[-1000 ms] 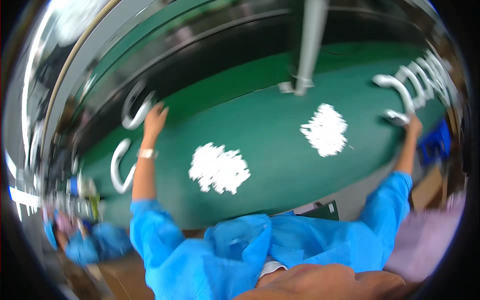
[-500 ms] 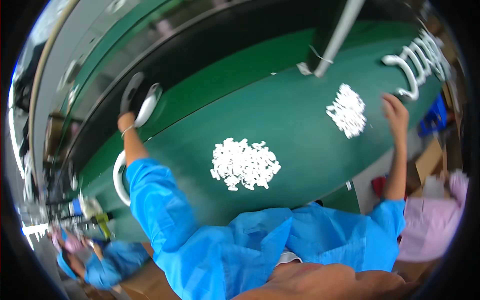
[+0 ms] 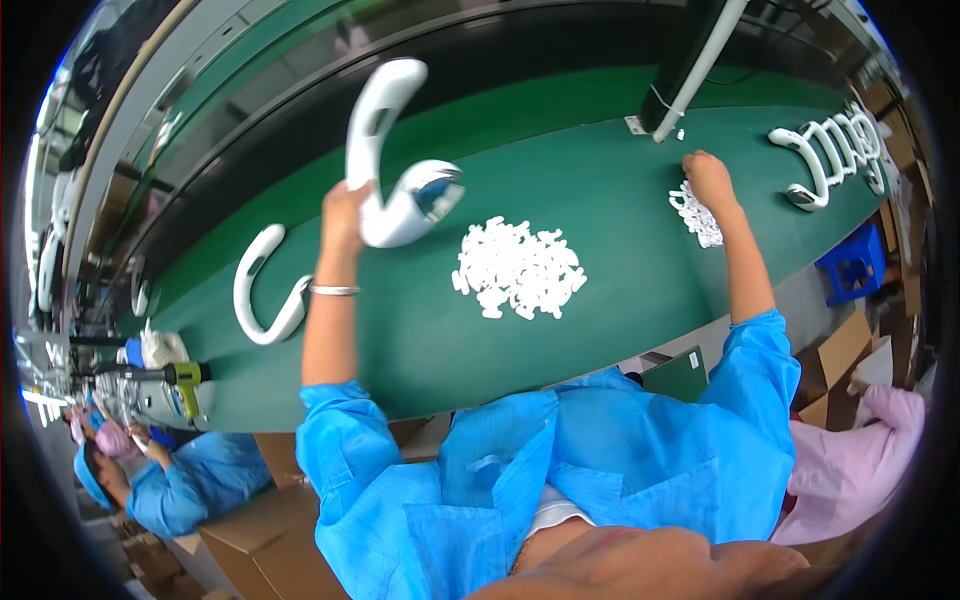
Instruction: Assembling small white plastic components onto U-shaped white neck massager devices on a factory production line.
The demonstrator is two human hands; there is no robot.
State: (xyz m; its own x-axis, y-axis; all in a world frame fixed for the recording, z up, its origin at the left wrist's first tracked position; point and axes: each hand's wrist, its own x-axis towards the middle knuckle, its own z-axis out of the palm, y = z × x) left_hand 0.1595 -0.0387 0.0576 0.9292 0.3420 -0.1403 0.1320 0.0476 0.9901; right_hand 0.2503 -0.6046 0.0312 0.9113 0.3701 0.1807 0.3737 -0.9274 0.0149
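Note:
My left hand is closed around a white U-shaped neck massager, raised above the far side of the green work surface. A dark opening shows in the massager's upper arm and a blue-grey pad on its lower end. Over at the right, my right hand reaches down to a small heap of little white pieces, covering part of it. Its fingers are drawn together, and whatever they hold is hidden. Between my arms lies a larger heap of small white oblong pieces.
Another white neck massager lies left of my left forearm. Several more stand in a row at the far right. A post rises behind my right hand. A green-and-black power tool and a co-worker in blue are at left.
My left hand has brought the massager from the far left toward the middle and lifted it. My right hand has moved left from near the row of massagers to the smaller heap.

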